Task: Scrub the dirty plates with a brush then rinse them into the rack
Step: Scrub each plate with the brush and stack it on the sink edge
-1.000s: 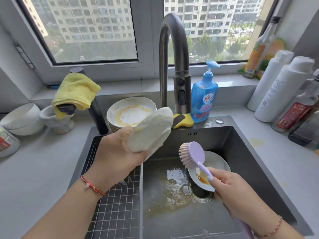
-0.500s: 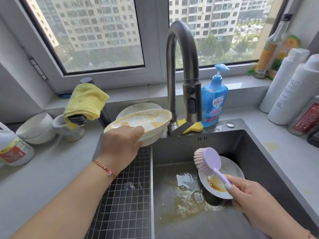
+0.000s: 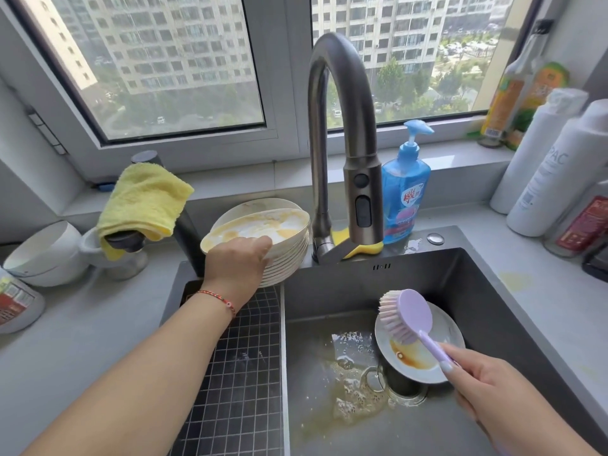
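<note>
A single wide-angle camera on the person's head looks forward and down, close over the dark grey steel sink [image 3: 493, 291] and grey worktop [image 3: 65, 340]. It faces the window [image 3: 184, 77] behind the curved metal tap [image 3: 342, 126]; straight edges bow outward.

Little legible print, all of it on bottles at the right of the frame.

The tall white bottle [image 3: 556, 179] at the right edge carries grey capital letters running up its side that read "PAC"; finer print below them is too small to make out. The blue pump bottle [image 3: 405, 195] behind the tap, right of centre, has a pink and white label with red characters in a non-Latin script that cannot be read with certainty. Red labels on the bottle at far right [image 3: 582, 225] and on the jug at far left [image 3: 14, 302] show white print, too blurred to read.
</note>
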Tool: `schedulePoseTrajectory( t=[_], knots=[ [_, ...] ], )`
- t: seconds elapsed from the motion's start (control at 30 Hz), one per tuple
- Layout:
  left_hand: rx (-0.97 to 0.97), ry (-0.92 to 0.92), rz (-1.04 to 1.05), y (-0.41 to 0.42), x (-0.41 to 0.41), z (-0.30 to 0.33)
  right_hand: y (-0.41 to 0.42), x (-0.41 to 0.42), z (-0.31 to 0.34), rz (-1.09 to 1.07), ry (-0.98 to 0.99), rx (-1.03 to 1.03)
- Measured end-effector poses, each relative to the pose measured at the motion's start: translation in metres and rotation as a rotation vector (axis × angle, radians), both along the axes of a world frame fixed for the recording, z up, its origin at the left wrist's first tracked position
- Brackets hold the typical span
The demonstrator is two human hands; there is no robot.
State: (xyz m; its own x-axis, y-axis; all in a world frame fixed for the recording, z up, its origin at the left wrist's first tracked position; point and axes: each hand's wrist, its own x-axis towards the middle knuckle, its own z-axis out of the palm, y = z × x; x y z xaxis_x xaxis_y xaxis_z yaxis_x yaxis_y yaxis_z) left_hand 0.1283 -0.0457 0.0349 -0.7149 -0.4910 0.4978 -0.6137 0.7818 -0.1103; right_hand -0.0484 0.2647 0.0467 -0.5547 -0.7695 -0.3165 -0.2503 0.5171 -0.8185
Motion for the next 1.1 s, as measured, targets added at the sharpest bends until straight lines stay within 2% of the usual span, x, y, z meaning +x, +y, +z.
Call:
schedulePoseTrajectory(
  t=[0.33, 0.67, 0.8, 0.9, 0.97, 1.03, 1.1],
  knots=[
    [0.059, 0.006, -0.014, -0.007, -0.007, -0.018, -0.002, -0.007, -0.008, -0.010, -0.019, -0.010],
    [0.338, 0.088, 0.020, -0.012, -0.006, -0.036, 0.004, -0.016, -0.017, -0.016, -0.054, -0.014],
    [0.317, 0.034, 0.100, -0.005, -0.009, -0.037, 0.012, -0.019, -0.019, -0.021, -0.095, -0.023],
    [0.205, 0.190, 0.149, 0.011, -0.014, -0.044, 0.019, -0.022, -0.019, -0.034, -0.097, -0.034],
    [0.185, 0.333, 0.071, 0.031, -0.025, -0.055, 0.025, -0.026, -0.020, -0.048, -0.109, -0.033],
    [0.226, 0.378, -0.070, 0.050, -0.039, -0.072, 0.030, -0.031, -0.021, -0.056, -0.118, -0.020],
    [0.413, 0.327, -0.127, 0.071, -0.055, -0.091, 0.036, -0.037, -0.022, -0.076, -0.112, -0.012]
  ],
)
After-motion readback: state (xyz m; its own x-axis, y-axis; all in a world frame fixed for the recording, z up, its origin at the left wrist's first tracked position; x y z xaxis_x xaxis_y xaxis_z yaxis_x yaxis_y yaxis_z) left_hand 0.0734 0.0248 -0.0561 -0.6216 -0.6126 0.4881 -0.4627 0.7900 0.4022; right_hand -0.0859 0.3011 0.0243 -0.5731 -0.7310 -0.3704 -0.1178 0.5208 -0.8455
